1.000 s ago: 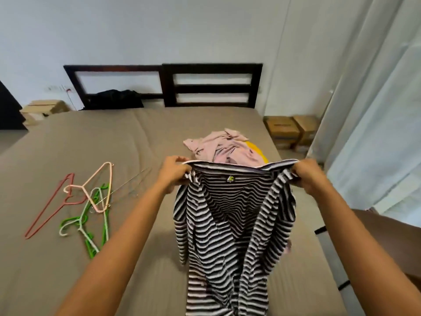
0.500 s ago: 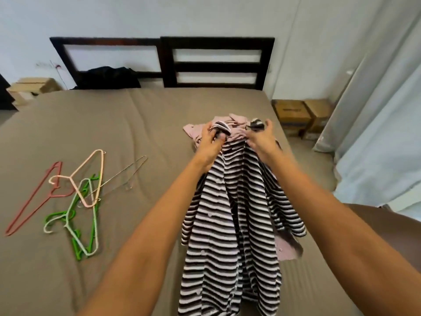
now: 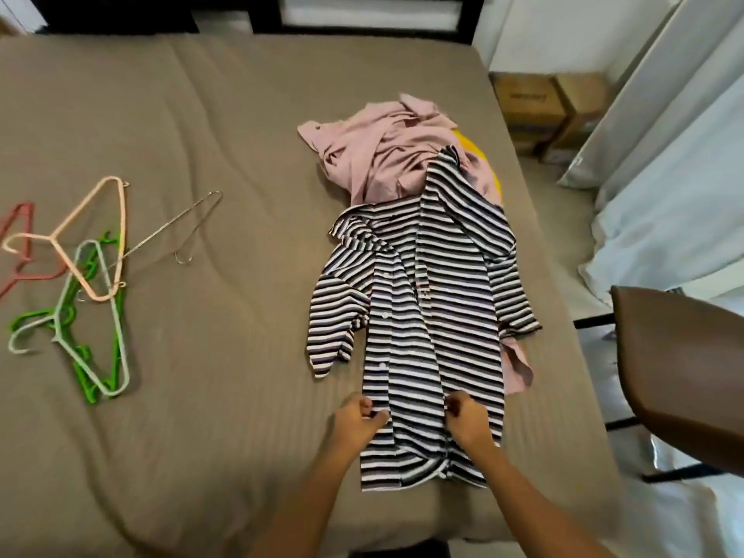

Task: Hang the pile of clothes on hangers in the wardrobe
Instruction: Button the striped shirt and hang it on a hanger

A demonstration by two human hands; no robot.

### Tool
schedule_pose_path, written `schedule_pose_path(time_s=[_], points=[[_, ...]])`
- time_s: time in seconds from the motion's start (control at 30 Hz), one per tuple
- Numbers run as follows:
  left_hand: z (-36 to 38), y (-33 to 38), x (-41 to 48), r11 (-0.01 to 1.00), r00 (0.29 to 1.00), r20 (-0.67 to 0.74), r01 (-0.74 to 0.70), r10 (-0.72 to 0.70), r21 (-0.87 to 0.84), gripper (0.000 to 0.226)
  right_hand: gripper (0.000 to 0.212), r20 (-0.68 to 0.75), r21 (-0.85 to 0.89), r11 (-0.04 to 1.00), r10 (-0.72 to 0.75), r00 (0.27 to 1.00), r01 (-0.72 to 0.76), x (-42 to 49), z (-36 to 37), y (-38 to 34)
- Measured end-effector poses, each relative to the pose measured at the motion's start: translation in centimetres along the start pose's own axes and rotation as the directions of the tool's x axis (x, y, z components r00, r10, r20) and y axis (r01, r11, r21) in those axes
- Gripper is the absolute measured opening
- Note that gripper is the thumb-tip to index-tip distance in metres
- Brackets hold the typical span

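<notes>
A black-and-white striped shirt (image 3: 418,316) lies stretched out on the brown bed (image 3: 209,134), its collar end resting on a crumpled pink garment (image 3: 378,155) with something yellow (image 3: 471,145) beneath. My left hand (image 3: 358,420) pinches the shirt's lower left front edge. My right hand (image 3: 467,420) grips the cloth near the lower button line. To the left lie several hangers: a peach one (image 3: 86,235), a pale green one (image 3: 100,336) over a bright green one (image 3: 86,370), a red one (image 3: 18,251) and a wire one (image 3: 177,227).
A dark headboard (image 3: 362,14) stands at the far end of the bed. Cardboard boxes (image 3: 539,102) sit on the floor at the right, beside pale curtains (image 3: 676,155). A brown chair (image 3: 680,368) stands close to the bed's right edge.
The shirt was held up by its shoulders, then brought together; now it lies flat on the bed. Both hands moved down to its lower edge. The view tilted downward.
</notes>
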State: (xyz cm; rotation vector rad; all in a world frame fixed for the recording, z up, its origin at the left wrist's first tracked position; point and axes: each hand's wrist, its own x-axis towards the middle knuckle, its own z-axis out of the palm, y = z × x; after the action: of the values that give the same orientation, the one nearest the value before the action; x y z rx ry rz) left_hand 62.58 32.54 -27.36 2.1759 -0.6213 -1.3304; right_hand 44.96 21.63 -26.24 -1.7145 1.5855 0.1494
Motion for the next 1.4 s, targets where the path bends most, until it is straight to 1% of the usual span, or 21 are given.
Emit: schedule_pose_path(time_s=[0.07, 0.13, 0.2, 0.23, 0.3, 0.37, 0.43, 0.5, 0.57, 0.63, 0.7, 0.8, 0.9, 0.97, 1.0, 1.07, 1.13, 1.2, 1.3, 1.33, 1.4], points=[[1.9, -0.6, 0.1, 1.0, 0.999, -0.044, 0.013, -0.015, -0.027, 0.037, 0.023, -0.031, -0.005, 1.0, -0.012, 0.999, 0.012, -0.5, 1.2, 0.5], [2.9, -0.6, 0.3, 0.999, 0.995, -0.094, 0.029, -0.033, -0.037, 0.044, 0.032, -0.053, -0.022, 0.999, -0.025, 0.998, 0.024, -0.7, 2.3, 0.5], [3.4, -0.5, 0.8, 0.999, 0.989, -0.148, 0.024, -0.028, -0.027, 0.051, 0.039, -0.059, -0.061, 0.998, 0.018, 0.998, -0.022, -0.8, 3.3, 0.2], [3.5, -0.3, 0.9, 1.0, 0.988, -0.151, 0.018, -0.022, -0.023, 0.052, 0.039, -0.066, -0.054, 0.997, 0.046, 0.997, -0.05, -0.8, 3.6, 0.1], [3.4, -0.3, 1.3, 1.0, 0.991, -0.136, -0.005, 0.002, -0.021, 0.045, 0.028, -0.1, 0.038, 0.997, 0.066, 0.993, -0.062, -0.8, 4.0, 0.0], [2.8, -0.4, 1.1, 0.999, 0.991, -0.135, -0.019, 0.014, -0.04, 0.037, 0.014, -0.16, 0.192, 0.981, 0.056, 0.986, -0.025, -1.1, 3.7, 0.0], [1.7, -0.1, 0.1, 0.995, 0.983, -0.181, -0.034, 0.018, -0.089, 0.034, 0.02, -0.233, 0.35, 0.937, 0.074, 0.97, 0.013, -1.7, 2.7, 0.5], [0.6, 0.4, -1.4, 0.985, 0.968, -0.25, -0.033, -0.011, -0.171, 0.03, 0.023, -0.278, 0.499, 0.865, 0.103, 0.955, 0.052, -2.6, 1.3, 1.0], [-0.2, 0.8, -3.1, 0.965, 0.95, -0.312, -0.061, -0.022, -0.255, 0.031, 0.029, -0.28, 0.608, 0.79, 0.123, 0.952, 0.077, -3.5, 0.2, 1.5], [-0.5, 1.3, -4.7, 0.957, 0.942, -0.336, -0.109, 0.013, -0.27, 0.035, 0.03, -0.261, 0.659, 0.746, 0.116, 0.958, 0.089, -4.4, -0.5, 1.8], [-0.2, 1.9, -5.7, 0.952, 0.955, -0.293, -0.137, 0.053, -0.274, 0.033, 0.026, -0.236, 0.691, 0.715, 0.082, 0.968, 0.108, -5.5, -1.0, 1.3], [0.5, 3.2, -6.6, 0.92, 0.975, -0.187, -0.183, 0.123, -0.346, 0.029, 0.021, -0.189, 0.759, 0.64, 0.043, 0.981, 0.118, -7.2, -1.5, 0.1], [1.2, 4.1, -7.3, 0.914, 0.974, -0.117, -0.222, 0.193, -0.339, 0.031, 0.023, -0.105, 0.855, 0.515, 0.057, 0.993, 0.061, -8.8, -2.0, -1.1], [1.3, 4.3, -7.8, 0.92, 0.971, -0.113, -0.236, 0.211, -0.314, 0.034, 0.023, -0.045, 0.904, 0.427, 0.043, 0.998, 0.022, -9.8, -2.5, -1.7], [1.3, 4.4, -8.0, 0.924, 0.968, -0.125, -0.247, 0.219, -0.291, 0.035, 0.022, -0.023, 0.916, 0.402, 0.027, 0.999, 0.01, -10.3, -2.9, -2.0], [1.2, 4.6, -8.5, 0.927, 0.964, -0.151, -0.253, 0.218, -0.276, 0.038, 0.02, -0.009, 0.915, 0.404, 0.01, 1.0, 0.004, -11.0, -3.3, -2.3], [1.2, 4.8, -9.0, 0.908, 0.973, -0.138, -0.221, 0.183, -0.356, 0.037, 0.017, -0.003, 0.905, 0.425, 0.007, 1.0, 0.0, -11.7, -3.6, -2.5], [1.1, 5.2, -9.7, 0.862, 0.988, -0.076, -0.153, 0.133, -0.482, 0.031, 0.019, 0.027, 0.908, 0.419, -0.003, 1.0, -0.024, -12.1, -3.9, -2.6], [0.9, 5.9, -10.8, 0.792, 0.997, 0.016, -0.054, 0.081, -0.609, 0.021, 0.033, 0.127, 0.924, 0.364, -0.009, 0.992, -0.115, -12.8, -4.5, -2.9], [0.8, 6.1, -11.1, 0.777, 0.996, 0.032, -0.045, 0.083, -0.627, 0.021, 0.036, 0.144, 0.913, 0.388, -0.012, 0.99, -0.128, -13.1, -4.6, -3.0], [0.6, 6.4, -11.6, 0.769, 0.993, 0.06, -0.042, 0.104, -0.638, 0.025, 0.037, 0.145, 0.857, 0.499, 0.003, 0.989, -0.127, -13.4, -4.7, -3.0]])
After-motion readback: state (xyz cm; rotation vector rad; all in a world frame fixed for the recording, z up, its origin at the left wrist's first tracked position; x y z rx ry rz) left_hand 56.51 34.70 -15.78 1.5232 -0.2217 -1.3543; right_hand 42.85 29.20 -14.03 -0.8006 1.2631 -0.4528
